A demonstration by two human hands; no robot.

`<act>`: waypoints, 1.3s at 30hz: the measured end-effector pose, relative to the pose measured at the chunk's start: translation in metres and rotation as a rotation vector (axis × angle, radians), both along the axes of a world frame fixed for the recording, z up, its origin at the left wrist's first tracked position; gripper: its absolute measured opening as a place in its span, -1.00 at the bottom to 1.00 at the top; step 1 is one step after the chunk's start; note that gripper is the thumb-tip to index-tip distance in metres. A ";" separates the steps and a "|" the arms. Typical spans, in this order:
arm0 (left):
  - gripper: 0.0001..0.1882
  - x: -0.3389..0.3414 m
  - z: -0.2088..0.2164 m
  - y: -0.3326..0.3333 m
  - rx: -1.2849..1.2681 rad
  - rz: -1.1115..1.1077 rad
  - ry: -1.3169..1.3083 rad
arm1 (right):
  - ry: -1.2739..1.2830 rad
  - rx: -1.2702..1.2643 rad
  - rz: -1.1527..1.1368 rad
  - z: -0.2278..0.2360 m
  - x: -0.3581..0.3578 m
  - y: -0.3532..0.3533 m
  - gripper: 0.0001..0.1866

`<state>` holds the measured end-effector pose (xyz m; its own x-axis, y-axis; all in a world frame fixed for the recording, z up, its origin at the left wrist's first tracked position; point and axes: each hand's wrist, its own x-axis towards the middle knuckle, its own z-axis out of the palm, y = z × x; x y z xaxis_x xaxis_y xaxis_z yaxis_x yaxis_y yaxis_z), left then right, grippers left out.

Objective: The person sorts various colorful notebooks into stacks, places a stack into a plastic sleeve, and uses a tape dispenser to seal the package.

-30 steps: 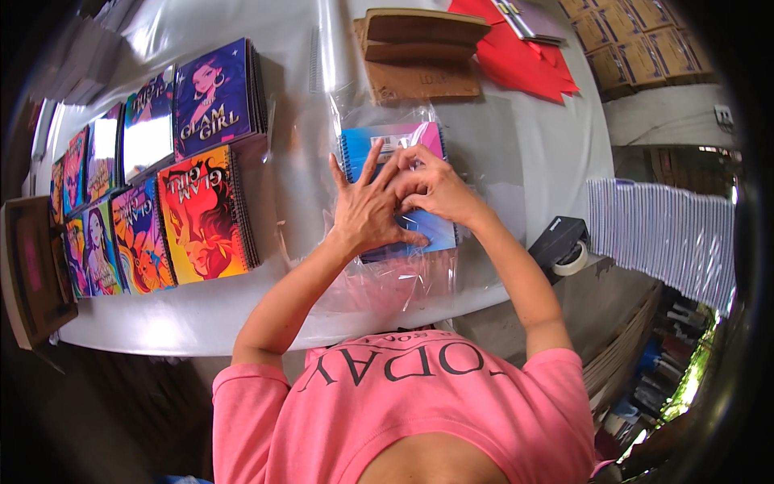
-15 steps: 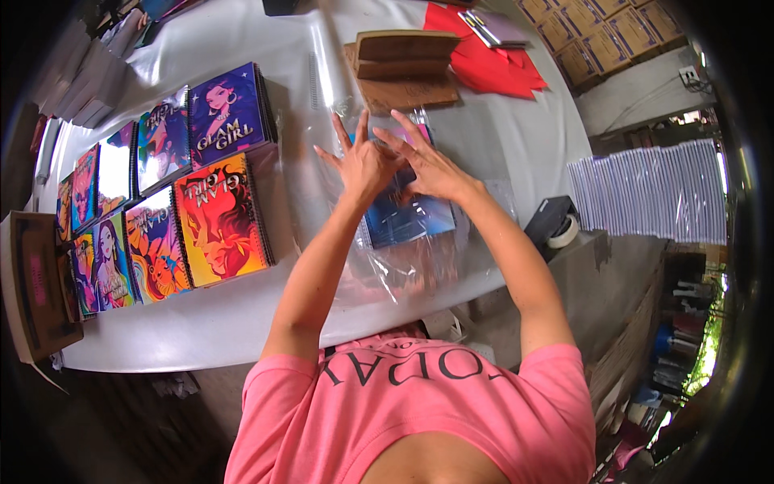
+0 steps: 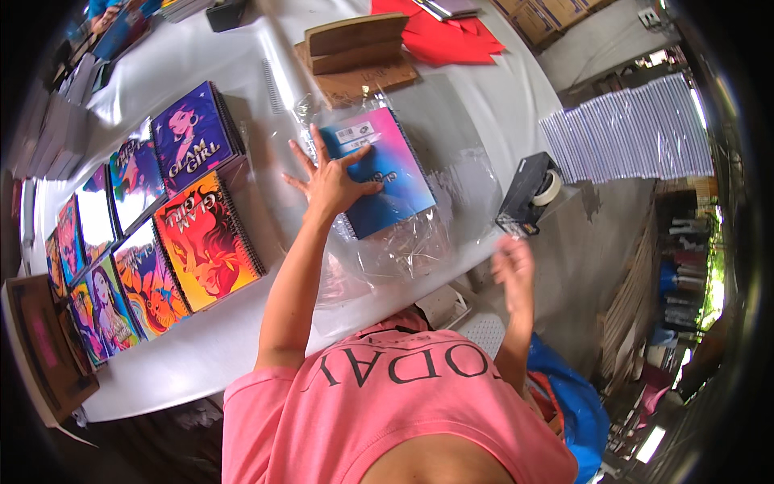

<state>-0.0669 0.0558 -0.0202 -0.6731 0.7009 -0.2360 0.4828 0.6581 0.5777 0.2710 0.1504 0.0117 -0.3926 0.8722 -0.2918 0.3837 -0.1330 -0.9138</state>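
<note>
A blue and pink spiral notebook (image 3: 395,189) lies on clear plastic wrap (image 3: 403,246) on the table. My left hand (image 3: 330,184) rests on its left part, fingers spread, with thumb and forefinger on the cover. To the right, at the table's edge, stands a black tape dispenser (image 3: 526,189) with a roll of clear tape (image 3: 548,187). My right hand (image 3: 514,270) is just below the dispenser's front end. Its fingers look bent but are smeared by motion, so whether they hold tape is unclear.
Colourful spiral notebooks (image 3: 208,242) lie in two rows at the left, beside a cardboard box (image 3: 48,347). Behind the wrapped notebook sit a brown cardboard piece (image 3: 359,60) and red sheets (image 3: 443,36). A tall stack of notebooks (image 3: 629,133) stands at the right.
My right hand has left the notebook and moved right and down to the tape dispenser. My left hand remains on the notebook, now more uncovered. The whole view has shifted and turned somewhat.
</note>
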 end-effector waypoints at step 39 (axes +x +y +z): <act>-0.04 -0.006 -0.027 -0.004 0.296 -0.020 -0.050 | -0.691 0.514 0.999 -0.005 -0.289 0.050 0.33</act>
